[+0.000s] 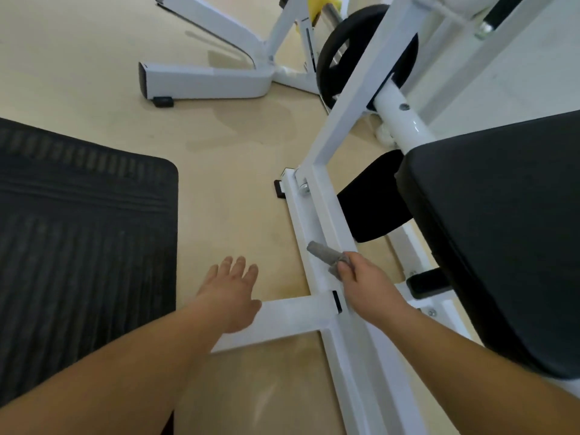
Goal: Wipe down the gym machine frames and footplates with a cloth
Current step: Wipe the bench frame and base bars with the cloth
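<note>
Right hand pinches cloth against frame.

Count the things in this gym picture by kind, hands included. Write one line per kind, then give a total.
machine frames: 2 (near, far)
pads: 2 (large, small)
floor mat: 1
weight plate: 1
cloth: 1
hands: 2 (left hand, right hand)
Total: 9

cloth — grey, bunched, lying on frame | frame — white floor rail
</note>
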A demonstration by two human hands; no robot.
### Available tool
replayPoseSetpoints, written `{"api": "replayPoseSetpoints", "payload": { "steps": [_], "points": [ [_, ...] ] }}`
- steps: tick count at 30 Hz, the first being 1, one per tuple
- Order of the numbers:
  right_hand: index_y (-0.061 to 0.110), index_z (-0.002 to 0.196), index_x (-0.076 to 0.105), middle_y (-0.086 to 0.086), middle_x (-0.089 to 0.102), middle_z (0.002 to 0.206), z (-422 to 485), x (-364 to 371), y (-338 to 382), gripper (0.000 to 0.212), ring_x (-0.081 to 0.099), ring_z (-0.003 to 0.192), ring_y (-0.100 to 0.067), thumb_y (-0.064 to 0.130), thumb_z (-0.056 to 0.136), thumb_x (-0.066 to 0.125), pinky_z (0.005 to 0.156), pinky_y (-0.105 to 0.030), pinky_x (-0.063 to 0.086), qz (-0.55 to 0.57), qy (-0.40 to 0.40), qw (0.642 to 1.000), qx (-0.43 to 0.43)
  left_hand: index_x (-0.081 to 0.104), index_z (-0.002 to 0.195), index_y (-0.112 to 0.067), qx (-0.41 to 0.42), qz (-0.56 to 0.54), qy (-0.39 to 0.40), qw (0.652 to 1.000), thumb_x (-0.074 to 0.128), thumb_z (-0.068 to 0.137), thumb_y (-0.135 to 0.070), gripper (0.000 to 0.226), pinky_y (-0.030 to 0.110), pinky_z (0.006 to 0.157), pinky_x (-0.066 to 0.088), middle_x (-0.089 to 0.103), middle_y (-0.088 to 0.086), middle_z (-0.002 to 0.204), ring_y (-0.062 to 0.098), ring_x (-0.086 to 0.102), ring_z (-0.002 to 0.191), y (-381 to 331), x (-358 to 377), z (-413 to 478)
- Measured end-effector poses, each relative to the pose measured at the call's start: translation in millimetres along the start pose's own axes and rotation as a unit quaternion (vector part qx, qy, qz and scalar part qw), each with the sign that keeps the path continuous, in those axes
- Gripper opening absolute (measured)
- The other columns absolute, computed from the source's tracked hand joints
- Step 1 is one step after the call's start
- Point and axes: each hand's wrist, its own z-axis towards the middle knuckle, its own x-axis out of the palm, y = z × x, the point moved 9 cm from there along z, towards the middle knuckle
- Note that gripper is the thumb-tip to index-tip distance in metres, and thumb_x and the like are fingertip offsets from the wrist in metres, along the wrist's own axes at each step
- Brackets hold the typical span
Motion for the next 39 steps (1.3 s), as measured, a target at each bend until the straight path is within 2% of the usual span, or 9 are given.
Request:
{"api": "replayPoseSetpoints", "payload": {
  "steps": [4, 11, 15, 18, 21, 23, 33, 37, 39],
  "points": [
    [0.026, 0.109, 0.054, 0.005, 0.061, 0.095, 13.8, -14.0, 39.6, 0.02, 0.058, 0.08, -0.006, 0.037, 0.11, 0.037, 0.059, -0.025, 0.04, 0.004, 0.001, 1.0, -0.004, -0.002, 0.164, -0.019, -0.03, -0.06, -0.025, 0.997, 0.032, 0.106, -0.055, 0.077, 0.046, 0.128, 0.01, -0.003, 0.01, 0.172, 0.033, 0.001, 0.158, 18.4, -40.4, -6.9],
    [0.023, 0.11, 0.054, 0.0, 0.064, 0.102, 60.0, 17.7, 50.0, 0.024, 0.061, 0.093, -0.018, 0.038, 0.11, 0.036, 0.074, -0.035, 0.045, 0.101, -0.065, 0.993, 0.007, 0.016, 0.161, -0.013, -0.058, -0.062, -0.017, 0.996, 0.037, 0.105, -0.051, 0.071, 0.046, 0.124, 0.024, 0.01, 0.013, 0.169, 0.033, 0.015, 0.154, 41.2, -29.9, 35.5],
    [0.02, 0.132, 0.053, 0.007, 0.06, 0.113, 81.5, 16.2, 44.5, 0.031, 0.06, 0.108, -0.011, 0.034, 0.11, 0.037, 0.08, -0.025, 0.041, 0.16, -0.14, 0.977, -0.008, 0.036, 0.152, -0.015, -0.112, -0.012, 0.01, 0.994, 0.051, 0.097, -0.056, 0.07, 0.049, 0.114, 0.035, 0.019, 0.014, 0.163, 0.034, 0.026, 0.146, 66.3, -13.0, 77.9],
    [0.015, 0.15, 0.041, 0.008, 0.052, 0.143, 104.8, 12.1, 48.2, 0.042, 0.049, 0.128, 0.0, 0.031, 0.111, 0.036, 0.095, -0.012, 0.034, 0.117, -0.16, 0.978, -0.063, 0.017, 0.16, -0.015, -0.154, 0.002, 0.012, 0.988, 0.06, 0.086, -0.071, 0.102, 0.057, 0.12, 0.023, 0.002, 0.017, 0.169, 0.039, 0.009, 0.154, 91.3, -11.5, 108.6],
    [0.017, 0.15, 0.037, -0.004, 0.038, 0.158, 131.4, 33.3, 49.1, 0.044, 0.041, 0.141, -0.023, 0.034, 0.109, 0.033, 0.097, -0.031, 0.042, -0.002, -0.146, 0.981, -0.129, 0.0, 0.163, -0.019, -0.185, 0.007, 0.025, 0.982, 0.067, 0.069, -0.084, 0.132, 0.063, 0.122, 0.013, -0.007, 0.017, 0.17, 0.039, -0.002, 0.156, 109.9, 0.7, 131.1],
    [0.018, 0.152, 0.035, -0.003, 0.035, 0.16, 146.9, 65.7, 42.6, 0.048, 0.039, 0.144, -0.025, 0.037, 0.109, 0.032, 0.104, -0.043, 0.047, -0.052, -0.102, 0.984, -0.133, -0.008, 0.163, -0.02, -0.191, 0.001, 0.034, 0.981, 0.07, 0.064, -0.085, 0.141, 0.061, 0.122, 0.015, -0.015, 0.014, 0.169, 0.037, -0.007, 0.157, 115.6, 19.3, 136.9],
    [0.009, 0.163, 0.015, -0.006, 0.006, 0.172, 201.9, 147.8, -17.6, 0.06, 0.003, 0.159, -0.019, 0.037, 0.11, 0.025, 0.128, -0.039, 0.016, -0.104, -0.018, 0.994, -0.017, -0.022, 0.159, -0.022, -0.186, -0.001, 0.034, 0.982, 0.071, 0.063, -0.085, 0.148, 0.058, 0.125, 0.014, -0.029, 0.011, 0.166, 0.036, -0.018, 0.155, 120.9, 38.5, 148.5],
    [0.009, 0.163, 0.016, -0.007, 0.007, 0.172, 222.3, 124.8, 18.0, 0.058, 0.005, 0.159, -0.02, 0.033, 0.111, 0.028, 0.128, -0.038, 0.015, -0.128, -0.075, 0.983, -0.11, -0.024, 0.158, -0.022, -0.187, 0.006, 0.031, 0.982, 0.069, 0.064, -0.086, 0.148, 0.058, 0.124, 0.014, -0.032, 0.012, 0.165, 0.037, -0.02, 0.155, 122.2, 39.2, 150.3],
    [0.004, 0.161, 0.023, -0.013, 0.016, 0.17, 231.2, 106.1, 54.9, 0.058, 0.012, 0.158, -0.026, 0.02, 0.109, 0.042, 0.127, -0.043, 0.019, -0.225, -0.14, 0.936, -0.23, -0.025, 0.158, -0.021, -0.187, 0.008, 0.034, 0.982, 0.068, 0.065, -0.086, 0.147, 0.058, 0.124, 0.013, -0.033, 0.012, 0.164, 0.037, -0.021, 0.155, 120.4, 39.2, 149.9]
  ]
}}
